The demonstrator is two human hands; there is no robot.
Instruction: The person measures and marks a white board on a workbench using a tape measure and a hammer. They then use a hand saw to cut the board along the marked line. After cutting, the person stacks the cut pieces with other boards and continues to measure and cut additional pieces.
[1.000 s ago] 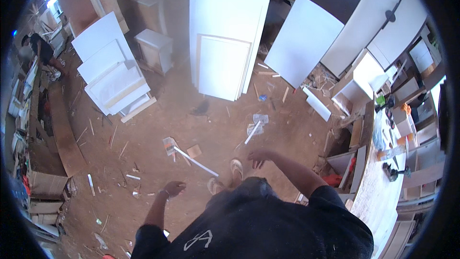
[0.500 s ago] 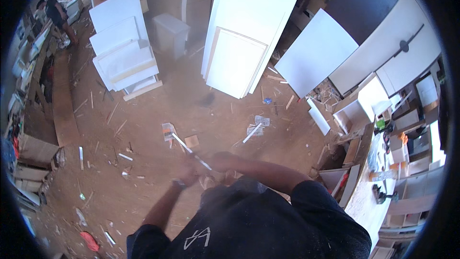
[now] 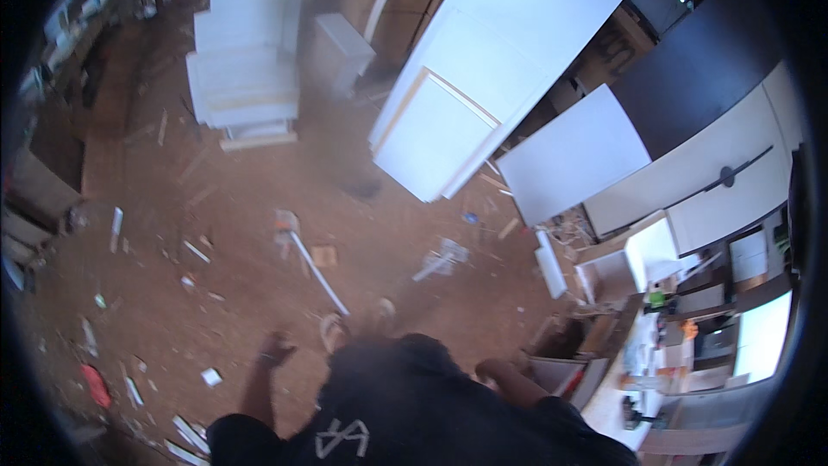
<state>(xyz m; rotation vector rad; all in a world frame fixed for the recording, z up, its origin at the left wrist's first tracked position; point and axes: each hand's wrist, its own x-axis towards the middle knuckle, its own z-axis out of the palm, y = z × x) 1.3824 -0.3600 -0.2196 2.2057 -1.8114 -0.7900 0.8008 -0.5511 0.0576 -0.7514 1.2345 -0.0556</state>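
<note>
My left hand (image 3: 276, 349) hangs low over the floor, left of my feet. Its fingers look spread, and I see nothing in them. On the right side of my body, my right hand (image 3: 492, 370) is blurred and partly hidden, so its fingers cannot be made out. A long white strip (image 3: 319, 273) lies on the brown floor, its near end close to my foot (image 3: 332, 332). Beside it is a small tan square piece (image 3: 324, 256), and at its far end a printed scrap of paper (image 3: 285, 226).
White panels (image 3: 462, 134) lean ahead, with a stack of white boards (image 3: 246, 86) to their left. Another white panel (image 3: 573, 155) stands at right. A cluttered workbench (image 3: 636, 371) runs along my right. Offcuts and a red scrap (image 3: 97, 387) litter the floor.
My hands, together over the white strip before, are now apart at either side of my body. The strip now shows uncovered on the floor. The view has turned.
</note>
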